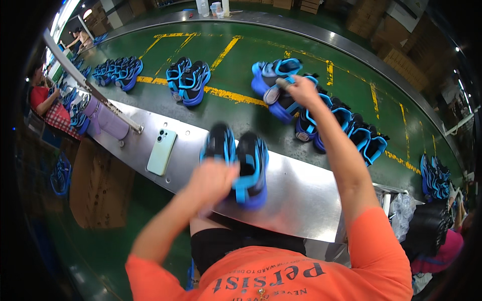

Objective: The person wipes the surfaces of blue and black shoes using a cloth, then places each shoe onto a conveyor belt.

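Observation:
A pair of black and blue sneakers stands on the metal worktop (301, 195) in front of me. My left hand (212, 182), blurred by motion, closes over the heel of the left sneaker (220, 141) and hides its back part. Beside it is the right sneaker (253, 169), with a light blue heel tab. My right hand (301, 90) reaches out over the green conveyor belt, its fingers gripping a sneaker (284, 107) at the near end of a row. Another sneaker (265, 73) lies tilted just beyond those fingers.
A pale green phone (162, 152) and a lilac bottle (107, 116) lie left on the worktop, near a metal post (90, 88). More sneakers (194, 82) stand on the belt (241, 56). Co-workers sit at far left (41, 98) and right (440, 248). A carton (99, 184) stands below.

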`<action>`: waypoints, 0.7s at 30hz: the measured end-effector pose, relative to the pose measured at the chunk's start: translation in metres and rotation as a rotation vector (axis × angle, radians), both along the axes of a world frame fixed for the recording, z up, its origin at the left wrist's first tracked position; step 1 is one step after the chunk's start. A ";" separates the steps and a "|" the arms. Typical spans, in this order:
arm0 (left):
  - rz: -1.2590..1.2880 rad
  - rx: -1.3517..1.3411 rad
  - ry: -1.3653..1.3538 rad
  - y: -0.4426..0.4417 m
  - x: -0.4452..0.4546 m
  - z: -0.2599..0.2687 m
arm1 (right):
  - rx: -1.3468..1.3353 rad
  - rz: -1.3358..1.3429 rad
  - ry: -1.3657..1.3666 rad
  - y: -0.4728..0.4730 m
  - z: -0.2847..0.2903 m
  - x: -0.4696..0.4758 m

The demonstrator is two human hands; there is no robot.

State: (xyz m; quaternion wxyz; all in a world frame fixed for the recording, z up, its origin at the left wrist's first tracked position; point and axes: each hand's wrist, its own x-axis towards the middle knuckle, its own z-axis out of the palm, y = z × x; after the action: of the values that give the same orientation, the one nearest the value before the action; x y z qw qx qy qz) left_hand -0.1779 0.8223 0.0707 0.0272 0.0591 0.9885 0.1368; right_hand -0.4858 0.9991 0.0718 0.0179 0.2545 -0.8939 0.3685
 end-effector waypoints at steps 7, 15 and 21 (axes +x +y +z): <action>0.265 0.434 0.654 -0.038 -0.099 0.001 | -0.194 0.229 -0.044 0.081 0.068 0.123; 0.227 0.807 0.163 0.073 0.067 -0.020 | 0.222 0.483 0.006 0.118 -0.018 0.295; 0.282 0.327 0.474 0.093 0.084 -0.030 | -0.177 0.618 0.034 0.150 -0.001 0.312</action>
State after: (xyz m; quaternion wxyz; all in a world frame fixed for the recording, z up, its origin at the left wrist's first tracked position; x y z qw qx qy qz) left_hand -0.0941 0.9148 0.0404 -0.2327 -0.0446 0.9306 0.2789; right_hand -0.1736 1.1494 0.0707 -0.0578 0.5174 -0.7384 0.4286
